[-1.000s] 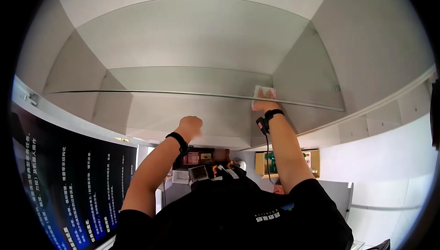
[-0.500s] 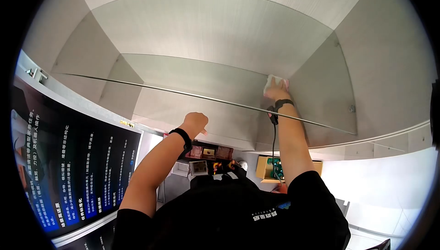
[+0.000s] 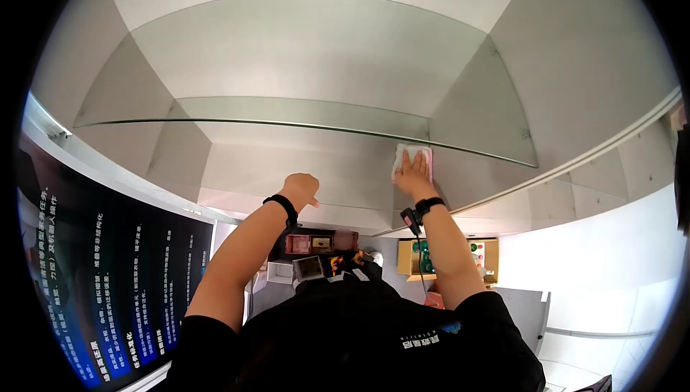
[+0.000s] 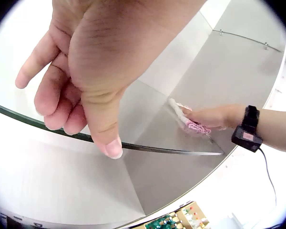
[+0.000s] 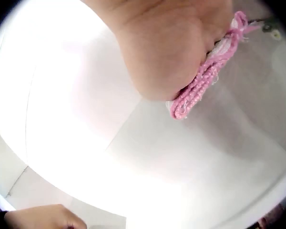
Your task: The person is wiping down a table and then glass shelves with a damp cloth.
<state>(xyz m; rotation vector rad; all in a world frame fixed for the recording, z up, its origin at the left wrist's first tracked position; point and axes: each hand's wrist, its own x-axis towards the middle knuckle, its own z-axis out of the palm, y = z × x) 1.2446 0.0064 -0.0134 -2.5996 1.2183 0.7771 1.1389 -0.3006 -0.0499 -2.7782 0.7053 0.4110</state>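
With fingers spread flat, my right hand (image 3: 415, 176) presses a folded white and pink cloth (image 3: 398, 158) against the pale cabinet surface near its right side panel. The cloth's looped pink edge (image 5: 200, 88) shows beside the palm in the right wrist view. My left hand (image 3: 302, 189) hangs in front of the cabinet, its fingers loosely curled and holding nothing. In the left wrist view, that hand (image 4: 81, 81) appears over the edge of the glass shelf (image 4: 157, 149), thumb extended; contact with the glass cannot be told.
The glass shelf (image 3: 309, 47) spans the cabinet between side panels. A dark screen with white writing (image 3: 115, 284) stands at the left. Below are a cardboard box (image 3: 407, 259) with green items and a white open box (image 3: 279, 272). A cable runs from my right wrist.
My right hand and the cloth went deeper behind the shelf's front edge, then came back toward me, now below that edge in view. The left hand has stayed nearly still; the head view has shifted.
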